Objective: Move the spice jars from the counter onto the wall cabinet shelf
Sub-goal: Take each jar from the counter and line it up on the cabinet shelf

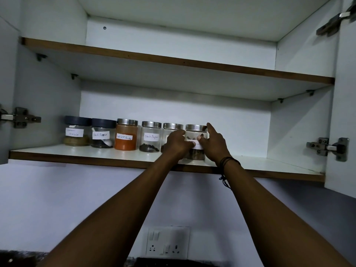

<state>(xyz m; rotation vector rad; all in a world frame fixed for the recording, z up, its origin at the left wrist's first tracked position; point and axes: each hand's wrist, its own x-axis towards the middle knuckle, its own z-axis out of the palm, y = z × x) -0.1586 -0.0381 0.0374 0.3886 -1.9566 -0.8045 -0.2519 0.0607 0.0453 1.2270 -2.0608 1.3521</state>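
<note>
Sat in a row along the lower shelf (pixel 57 154): masala jar (pixel 76 132), dark-lidded pepper jar (pixel 102 134), red chilli jar (pixel 126 134), steel-lidded pepper jar (pixel 151 136), a fifth jar (pixel 171 129) half hidden. Clasped rightmost between left hand (pixel 176 143) and right hand (pixel 214 145), fingers curled round its sides: the last jar (pixel 195 132). Looked clear-walled, steel-lidded, paper-labelled, dark pieces inside. Probably light, rigid, slippery, breakable if glass; best taken round the body, below the lid.
</note>
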